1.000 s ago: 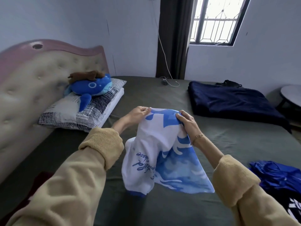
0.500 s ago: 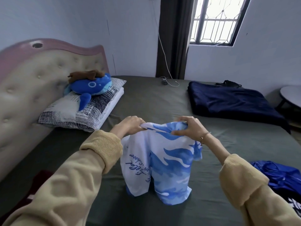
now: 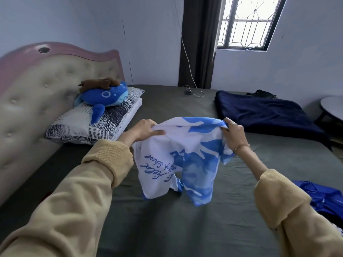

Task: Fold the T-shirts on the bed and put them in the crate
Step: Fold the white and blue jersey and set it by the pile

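A white T-shirt (image 3: 185,156) with blue wave shapes and blue script hangs above the dark green bed (image 3: 185,229), its lower end touching the sheet. My left hand (image 3: 144,129) pinches its top edge on the left. My right hand (image 3: 233,133) grips the top edge on the right. The edge is stretched between both hands. A second, shiny blue garment (image 3: 326,199) lies bunched at the bed's right edge. No crate is in view.
A folded navy blanket (image 3: 263,114) lies at the far right of the bed. Patterned pillows (image 3: 96,119) with a blue plush toy (image 3: 104,96) sit by the padded headboard (image 3: 37,93). A round table (image 3: 332,106) stands at right. A charger cable (image 3: 193,91) lies near the far edge.
My hands moved apart and spread the shirt's top edge wider. The hanging shirt opened out and swung slightly to the right.
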Tool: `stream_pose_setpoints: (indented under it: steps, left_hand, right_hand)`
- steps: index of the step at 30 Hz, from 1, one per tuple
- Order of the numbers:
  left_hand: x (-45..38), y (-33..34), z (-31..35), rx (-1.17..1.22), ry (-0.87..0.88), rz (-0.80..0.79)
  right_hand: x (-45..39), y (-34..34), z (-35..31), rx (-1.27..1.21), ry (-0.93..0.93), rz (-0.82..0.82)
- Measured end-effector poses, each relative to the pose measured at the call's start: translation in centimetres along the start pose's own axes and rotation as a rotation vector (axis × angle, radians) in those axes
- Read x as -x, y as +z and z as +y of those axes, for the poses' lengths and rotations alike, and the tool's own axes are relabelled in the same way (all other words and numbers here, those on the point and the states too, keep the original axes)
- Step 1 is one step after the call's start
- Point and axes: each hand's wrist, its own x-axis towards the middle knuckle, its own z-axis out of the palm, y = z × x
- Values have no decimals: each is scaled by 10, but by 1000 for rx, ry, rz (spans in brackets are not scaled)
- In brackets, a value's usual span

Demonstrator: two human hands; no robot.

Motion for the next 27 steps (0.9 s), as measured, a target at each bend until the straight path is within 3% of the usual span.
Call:
stream_pose_setpoints:
  steps: [7, 17, 19, 24, 27]
  left_hand:
    - [27, 39, -30, -210, -35, -245]
    - [46, 68, -67, -446, -92, -188]
    - [45, 61, -70, -431, -107, -261]
    - [47, 56, -84, -417, -213, -432]
    - [51, 62, -85, -444, -196, -442]
  right_hand:
    - [40, 16, 42, 8, -2, -295]
    - [53, 38, 64, 154, 164, -282]
    - [51, 34, 61, 226, 161, -371]
    - [57, 35, 50, 334, 135, -770]
    - [66, 41, 49, 375, 104, -836]
